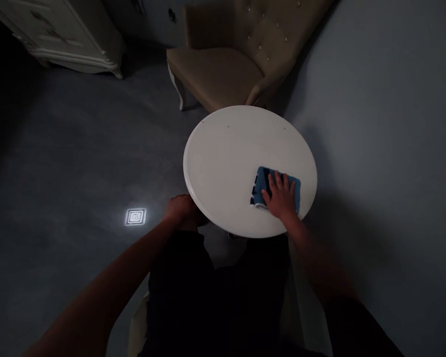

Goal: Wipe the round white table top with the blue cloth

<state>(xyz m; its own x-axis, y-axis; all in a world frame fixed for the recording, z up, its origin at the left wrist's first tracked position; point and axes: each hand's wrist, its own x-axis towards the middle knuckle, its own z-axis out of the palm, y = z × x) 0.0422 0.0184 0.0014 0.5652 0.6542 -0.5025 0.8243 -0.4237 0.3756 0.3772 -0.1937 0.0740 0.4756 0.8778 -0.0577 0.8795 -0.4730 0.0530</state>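
A folded blue cloth point(262, 191) with dark bands and a white-and-dark edge lies on the round white table point(223, 163), toward its near right side. On top of it rests my right hand point(282, 198), palm down with the fingers spread. My left hand point(180, 208) is beside the table's near left edge, above my left knee. Its fingers are mostly hidden, so whether it touches the rim is unclear. Several tiny dark specks show on the far part of the tabletop.
A beige tufted armchair point(215, 74) stands just behind the table. To the right is a plain grey wall point(386, 124). A pale cabinet point(70, 39) stands at the far left. A bright square pattern of light point(136, 216) shows on the dark floor point(78, 163).
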